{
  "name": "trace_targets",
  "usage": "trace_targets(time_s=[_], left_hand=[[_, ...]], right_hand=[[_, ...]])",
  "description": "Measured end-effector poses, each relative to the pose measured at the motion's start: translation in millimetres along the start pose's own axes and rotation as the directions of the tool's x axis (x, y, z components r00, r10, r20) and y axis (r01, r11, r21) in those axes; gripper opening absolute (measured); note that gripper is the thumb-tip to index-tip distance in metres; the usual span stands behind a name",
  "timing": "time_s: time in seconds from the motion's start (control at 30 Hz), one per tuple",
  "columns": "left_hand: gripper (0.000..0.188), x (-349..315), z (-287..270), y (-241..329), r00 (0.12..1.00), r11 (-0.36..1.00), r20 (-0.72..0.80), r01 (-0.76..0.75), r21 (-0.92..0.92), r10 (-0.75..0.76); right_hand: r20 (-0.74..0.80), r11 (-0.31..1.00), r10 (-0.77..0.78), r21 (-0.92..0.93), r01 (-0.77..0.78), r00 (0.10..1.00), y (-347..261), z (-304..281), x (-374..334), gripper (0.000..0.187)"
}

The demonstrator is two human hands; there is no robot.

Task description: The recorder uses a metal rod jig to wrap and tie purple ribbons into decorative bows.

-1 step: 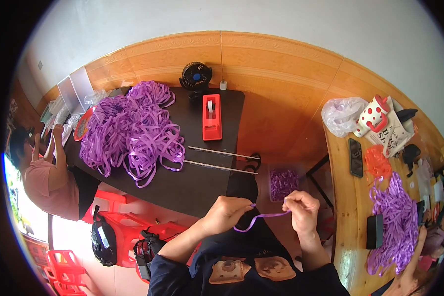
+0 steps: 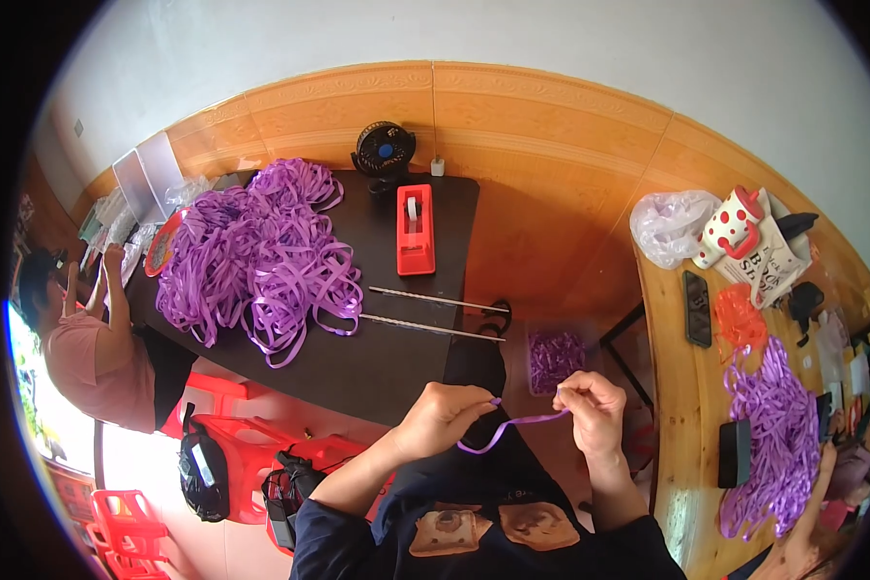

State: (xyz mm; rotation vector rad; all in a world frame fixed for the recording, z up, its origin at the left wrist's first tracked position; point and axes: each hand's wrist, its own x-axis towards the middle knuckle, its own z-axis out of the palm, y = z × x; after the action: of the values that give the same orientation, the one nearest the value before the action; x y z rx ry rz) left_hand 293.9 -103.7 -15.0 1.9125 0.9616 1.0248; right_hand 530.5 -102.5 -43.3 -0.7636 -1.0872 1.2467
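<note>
A thin purple ribbon (image 2: 514, 422) hangs in a shallow curve between my two hands, over my lap. My left hand (image 2: 445, 418) pinches one end of it, with a small purple tip showing at the fingertips. The other end is pinched in my right hand (image 2: 593, 410), at thumb and forefinger. On the dark table ahead and to the left lies a large heap of purple ribbon (image 2: 251, 251). Two thin metal rods (image 2: 425, 327) lie at that table's right edge, and a red tape dispenser (image 2: 416, 232) stands behind them.
A black fan (image 2: 384, 155) stands by the wall. Below the gap between tables sits a clear bin of purple ribbon (image 2: 557, 363). The wooden table (image 2: 681, 406) at right bears a phone (image 2: 697, 309) and more purple ribbon (image 2: 778, 435). People work at far left and right. Red stools (image 2: 251, 454) stand at left.
</note>
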Motion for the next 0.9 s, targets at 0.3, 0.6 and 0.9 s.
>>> trace_targets(time_s=[0.3,0.6,0.9], left_hand=[[0.021,-12.4,-49.6,-30.8,0.866,0.527,-0.218,0.06,-0.848,-0.449],[0.018,-45.1,-101.0,-66.8,0.628,0.294,-0.446,-0.337,-0.895,-0.638],[0.009,-70.6,-132.1,-85.9,0.467,0.292,-0.549,-0.514,-0.807,-0.693]], right_hand=[[-0.22,0.812,0.24,0.58,-0.071,0.946,21.3,-73.8,6.4,0.012],[-0.238,0.65,-0.042,0.731,0.207,0.97,6.2,-131.8,-6.7,0.011],[-0.275,0.666,-0.142,0.685,0.297,0.951,-9.4,-151.7,-11.3,0.011]])
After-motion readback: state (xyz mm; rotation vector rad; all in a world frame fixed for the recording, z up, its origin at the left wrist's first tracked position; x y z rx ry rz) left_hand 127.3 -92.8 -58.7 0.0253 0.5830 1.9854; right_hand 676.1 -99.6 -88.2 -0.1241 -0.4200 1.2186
